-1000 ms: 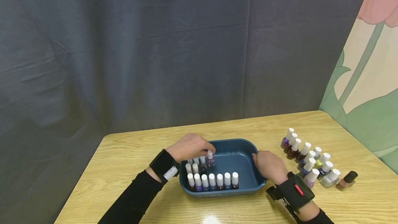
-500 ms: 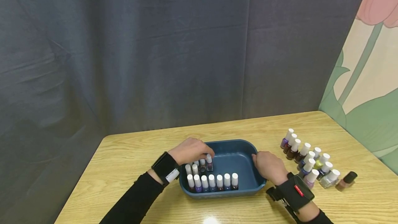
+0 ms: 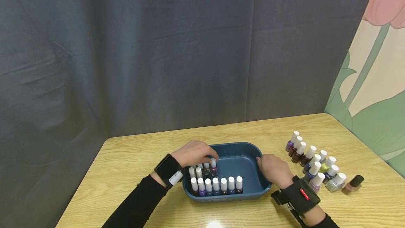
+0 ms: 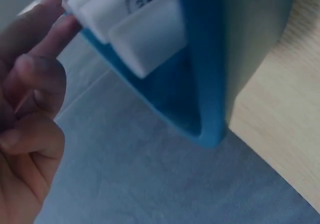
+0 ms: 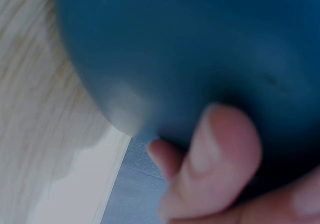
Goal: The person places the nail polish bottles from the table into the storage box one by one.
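A blue plastic tray (image 3: 243, 171) sits on the table, with white-capped nail polish bottles (image 3: 216, 185) standing upright along its near side and left end. My left hand (image 3: 194, 153) reaches over the tray's left end and pinches the white cap of a dark pinkish nail polish bottle (image 3: 214, 168), which stands low inside, beside others. In the left wrist view, fingertips (image 4: 52, 3) meet a row of white caps (image 4: 145, 33), and the lower fingers curl free. My right hand (image 3: 274, 169) grips the tray's right rim, its thumb (image 5: 220, 144) showing against the blue wall in the right wrist view.
On the table (image 3: 142, 157), right of the tray, several more white-capped nail polish bottles (image 3: 313, 168) stand in close rows. One black-capped bottle (image 3: 352, 184) is at their right end. A grey curtain (image 3: 177, 62) hangs behind, and a painted panel (image 3: 376, 90) stands at right.
My left hand has come down slightly with the nail polish bottle, which now stands lower in the tray, next to the others. The right hand keeps its place on the rim.
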Motion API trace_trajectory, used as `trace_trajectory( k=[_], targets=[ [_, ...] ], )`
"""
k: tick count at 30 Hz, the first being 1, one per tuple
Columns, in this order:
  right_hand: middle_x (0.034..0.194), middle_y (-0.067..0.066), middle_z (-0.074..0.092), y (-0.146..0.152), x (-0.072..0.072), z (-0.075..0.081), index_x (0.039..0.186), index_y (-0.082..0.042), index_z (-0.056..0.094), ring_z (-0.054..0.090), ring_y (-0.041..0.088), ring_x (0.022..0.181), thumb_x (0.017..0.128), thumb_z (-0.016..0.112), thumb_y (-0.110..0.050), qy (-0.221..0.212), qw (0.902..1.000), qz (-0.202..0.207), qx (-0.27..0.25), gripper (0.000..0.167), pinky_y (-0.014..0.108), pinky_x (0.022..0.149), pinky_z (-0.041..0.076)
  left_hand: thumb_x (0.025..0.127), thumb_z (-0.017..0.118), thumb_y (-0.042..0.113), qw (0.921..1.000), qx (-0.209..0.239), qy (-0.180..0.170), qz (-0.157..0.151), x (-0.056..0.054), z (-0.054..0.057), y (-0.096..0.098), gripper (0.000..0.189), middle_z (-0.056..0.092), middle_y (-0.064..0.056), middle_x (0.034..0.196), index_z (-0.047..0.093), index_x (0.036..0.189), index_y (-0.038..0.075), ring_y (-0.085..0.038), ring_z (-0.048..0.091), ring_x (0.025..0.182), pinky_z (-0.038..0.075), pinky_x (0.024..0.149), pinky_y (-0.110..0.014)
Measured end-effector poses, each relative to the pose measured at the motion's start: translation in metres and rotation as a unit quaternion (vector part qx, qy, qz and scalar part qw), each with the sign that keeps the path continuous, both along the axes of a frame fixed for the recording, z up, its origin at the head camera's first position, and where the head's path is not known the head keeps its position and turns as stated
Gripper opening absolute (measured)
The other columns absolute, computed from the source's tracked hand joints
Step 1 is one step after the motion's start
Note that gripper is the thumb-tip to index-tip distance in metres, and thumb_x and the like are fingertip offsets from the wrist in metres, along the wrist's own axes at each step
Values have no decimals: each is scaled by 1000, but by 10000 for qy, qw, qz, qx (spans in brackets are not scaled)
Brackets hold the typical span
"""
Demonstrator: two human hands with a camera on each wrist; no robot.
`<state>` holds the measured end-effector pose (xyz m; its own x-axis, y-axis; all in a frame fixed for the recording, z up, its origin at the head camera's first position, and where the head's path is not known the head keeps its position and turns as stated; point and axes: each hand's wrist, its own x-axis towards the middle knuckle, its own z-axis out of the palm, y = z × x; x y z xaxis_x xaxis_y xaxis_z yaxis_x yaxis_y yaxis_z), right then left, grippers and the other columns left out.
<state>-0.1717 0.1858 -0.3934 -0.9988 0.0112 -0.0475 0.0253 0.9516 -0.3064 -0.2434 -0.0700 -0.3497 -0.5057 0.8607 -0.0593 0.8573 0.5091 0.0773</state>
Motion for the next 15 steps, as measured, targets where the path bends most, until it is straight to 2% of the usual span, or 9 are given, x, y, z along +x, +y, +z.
trace_trajectory(
  k=[3,5,6,8,10,13,15],
  targets=[
    [56,3,43,1,0,-1,61,-7,50,45,15,50,95,44,-19,39,10000,16,13,36,27,45,32,87,62,25,9989,210,272,305,-1,4,-4,29,67,7,111,65,115,20,-7,63,96,48,80,-22],
    [56,3,43,1,0,-1,61,-7,50,45,15,49,95,44,-19,57,10000,27,24,36,27,45,32,87,62,27,9935,513,711,726,-1,5,-9,28,68,5,107,65,114,19,-9,65,91,50,75,-24],
    [56,3,43,1,0,-2,61,-7,50,45,15,50,95,44,-18,70,10000,33,26,36,27,45,32,87,61,28,9880,719,900,1026,0,5,-12,26,69,4,103,66,111,18,-9,65,86,50,70,-24],
    [56,3,43,1,0,-2,62,-7,51,45,15,50,95,44,-18,83,9999,48,33,35,27,45,32,89,59,31,9709,1164,1133,1757,2,3,-20,23,69,1,88,66,103,14,-11,63,70,47,58,-24],
    [56,3,43,1,0,-2,62,-7,51,45,15,50,95,44,-19,85,9999,53,32,35,27,45,32,91,55,34,9476,1538,1104,2572,5,-3,-29,25,64,0,73,63,94,10,-12,56,57,40,49,-24],
    [56,3,43,1,0,-2,62,-7,51,45,15,50,95,44,-18,121,9999,80,40,35,27,45,32,95,46,38,9118,1894,529,3606,12,-18,-44,36,52,-3,62,55,89,4,-14,47,51,34,45,-26],
    [56,2,43,1,0,-2,61,-7,51,45,15,49,95,44,-18,143,9998,90,53,35,27,45,32,97,39,40,8913,2070,-64,4033,18,-32,-53,41,50,-4,59,50,92,1,-15,49,49,34,45,-27]
  ],
)
